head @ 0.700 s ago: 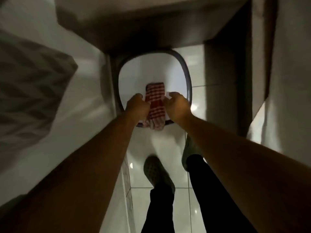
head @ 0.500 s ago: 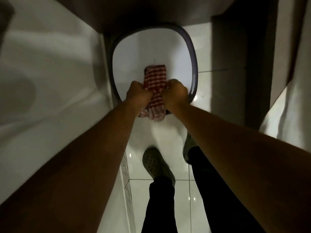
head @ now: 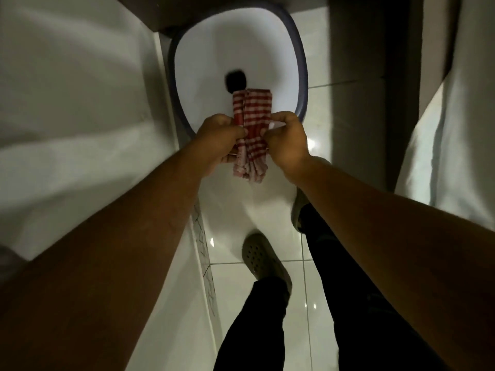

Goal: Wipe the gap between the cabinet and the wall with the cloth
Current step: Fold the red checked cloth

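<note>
A red-and-white striped cloth [head: 251, 113], bunched lengthwise, hangs between my two hands above a white basin [head: 267, 44] with a dark rim that stands on the floor. My left hand [head: 219, 135] grips the cloth's left side and my right hand [head: 288, 137] grips its right side, both fists closed on it. The cloth's lower end dangles below my hands. A dark shadow spot lies on the basin bottom just beyond the cloth's top end. The white cabinet side [head: 80, 103] runs along the left.
A dark vertical panel [head: 356, 76] and a white surface [head: 455, 116] stand at the right. Glossy white floor tiles [head: 241, 303] lie below, with my two feet in grey perforated clogs [head: 259, 255] and dark trousers.
My view has tilted down and closer, so the basin sits higher in frame. Both hands stay clenched on the cloth, which now looks more twisted, and a dark shadow has appeared in the basin.
</note>
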